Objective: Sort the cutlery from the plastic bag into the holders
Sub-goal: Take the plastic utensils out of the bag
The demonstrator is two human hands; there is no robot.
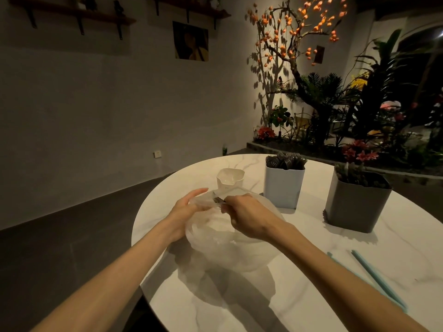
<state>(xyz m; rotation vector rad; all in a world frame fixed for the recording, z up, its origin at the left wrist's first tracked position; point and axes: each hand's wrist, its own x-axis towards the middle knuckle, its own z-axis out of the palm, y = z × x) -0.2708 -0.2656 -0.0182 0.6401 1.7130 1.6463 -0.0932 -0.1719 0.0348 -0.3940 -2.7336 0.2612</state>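
A translucent plastic bag (pixel 230 245) sits on the round white marble table (pixel 299 295) in front of me. My left hand (pixel 185 212) lies against the bag's left side, fingers stretched out along its mouth. My right hand (pixel 247 215) pinches a small dark piece of cutlery (pixel 217 200) at the bag's opening. Behind the bag stand three holders: a small white one (pixel 230 179), a pale blue one (pixel 284 185) full of dark cutlery, and a grey one (pixel 357 202) holding greenish pieces.
Two teal sticks (pixel 376 279) lie on the table at the right, near my right forearm. A planted bed with flowers and a tree with orange fruit (pixel 311 75) stands behind the table. The table's left edge drops to a dark floor.
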